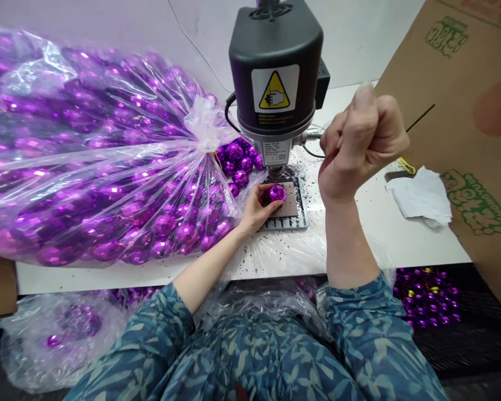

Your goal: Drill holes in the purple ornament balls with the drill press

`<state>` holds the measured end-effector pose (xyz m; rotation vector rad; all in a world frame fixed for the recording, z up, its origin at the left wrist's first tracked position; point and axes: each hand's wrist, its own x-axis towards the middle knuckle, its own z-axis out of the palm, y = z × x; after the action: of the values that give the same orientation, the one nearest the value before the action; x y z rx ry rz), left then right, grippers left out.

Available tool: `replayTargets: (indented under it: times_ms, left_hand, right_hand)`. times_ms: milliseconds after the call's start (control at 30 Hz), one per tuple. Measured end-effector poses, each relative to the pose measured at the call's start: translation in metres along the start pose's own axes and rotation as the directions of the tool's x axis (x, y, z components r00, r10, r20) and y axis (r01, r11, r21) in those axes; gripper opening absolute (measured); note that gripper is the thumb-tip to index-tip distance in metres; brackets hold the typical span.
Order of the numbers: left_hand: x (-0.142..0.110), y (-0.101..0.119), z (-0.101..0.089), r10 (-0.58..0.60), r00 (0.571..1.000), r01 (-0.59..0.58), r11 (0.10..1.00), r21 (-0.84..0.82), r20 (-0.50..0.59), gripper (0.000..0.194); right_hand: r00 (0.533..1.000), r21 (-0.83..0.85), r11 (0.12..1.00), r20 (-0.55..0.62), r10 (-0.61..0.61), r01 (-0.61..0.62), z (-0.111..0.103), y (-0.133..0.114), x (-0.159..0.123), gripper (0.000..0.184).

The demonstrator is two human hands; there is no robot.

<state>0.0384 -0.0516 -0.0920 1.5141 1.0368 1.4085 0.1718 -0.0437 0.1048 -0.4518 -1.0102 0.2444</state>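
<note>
My left hand [262, 207] pinches a shiny purple faceted ball [278, 192] between thumb and fingers. It holds the ball on a brown board [291, 201], which lies on the slotted metal base [304, 214] of a small black drill press [275, 72]. The press's chuck [275, 172] is straight above the ball; whether the bit touches it I cannot tell. Raised at the right of the press, my right hand [361, 142] is closed in a fist around the feed lever [313, 134]. Most of the lever is hidden by the fingers.
A large tied clear bag [108, 161] full of purple balls fills the left of the table, with loose balls [240, 177] beside its knot. Dark shavings surround the base. At the right are white paper [421, 195] and a cardboard box [476, 139]. More ornaments [428, 298] lie below the table.
</note>
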Motion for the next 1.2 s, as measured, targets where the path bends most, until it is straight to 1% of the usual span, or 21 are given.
replayTargets:
  times_ms: [167, 367, 567, 700, 833, 933, 1033, 1100, 1133, 1200]
  left_hand:
    - [-0.001, 0.001, 0.001, 0.002, 1.000, -0.002, 1.000, 0.012, -0.005, 0.062]
    - [-0.002, 0.004, 0.001, 0.015, 1.000, -0.015, 1.000, -0.010, 0.005, 0.060]
    - [-0.002, 0.003, 0.002, -0.022, 1.000, 0.022, 1.000, 0.018, -0.006, 0.059]
    - [-0.003, 0.004, 0.002, -0.026, 1.000, 0.025, 0.999, 0.034, 0.006, 0.058]
    - [-0.003, 0.005, 0.003, -0.016, 1.000, 0.016, 1.000, 0.000, -0.001, 0.056]
    - [-0.003, 0.005, 0.003, -0.035, 0.999, 0.035, 0.999, -0.023, -0.013, 0.056]
    - [-0.002, 0.004, 0.004, -0.058, 0.998, 0.058, 0.998, -0.022, -0.014, 0.055]
    - [-0.001, 0.005, 0.005, -0.058, 0.998, 0.058, 0.998, -0.006, -0.029, 0.054]
    - [-0.001, 0.008, 0.005, -0.055, 0.997, 0.056, 0.998, 0.010, -0.050, 0.053]
    - [-0.004, 0.016, 0.005, -0.043, 0.991, 0.051, 0.997, 0.065, -0.125, 0.052]
  right_hand:
    - [0.997, 0.077, 0.995, -0.038, -0.061, 0.064, -0.008, 0.008, -0.010, 0.061]
    - [0.993, 0.099, 0.990, -0.056, -0.099, 0.104, -0.011, 0.018, -0.016, 0.060]
    - [0.991, 0.168, 0.977, -0.059, -0.122, 0.130, -0.016, 0.024, -0.024, 0.060]
    - [0.985, 0.161, 0.973, -0.081, -0.153, 0.165, -0.019, 0.031, -0.027, 0.060]
    - [0.986, 0.141, 0.979, -0.104, -0.131, 0.145, -0.023, 0.036, -0.032, 0.063]
    - [0.987, 0.117, 0.983, -0.094, -0.131, 0.142, -0.026, 0.035, -0.035, 0.066]
    - [0.988, 0.108, 0.984, -0.069, -0.136, 0.143, -0.021, 0.028, -0.027, 0.067]
    - [0.994, 0.088, 0.990, -0.040, -0.106, 0.109, -0.012, 0.021, -0.014, 0.064]
    - [0.995, 0.075, 0.993, -0.040, -0.088, 0.091, -0.007, 0.018, -0.006, 0.063]
    - [0.999, 0.038, 0.998, -0.019, -0.039, 0.040, 0.003, 0.012, 0.008, 0.059]
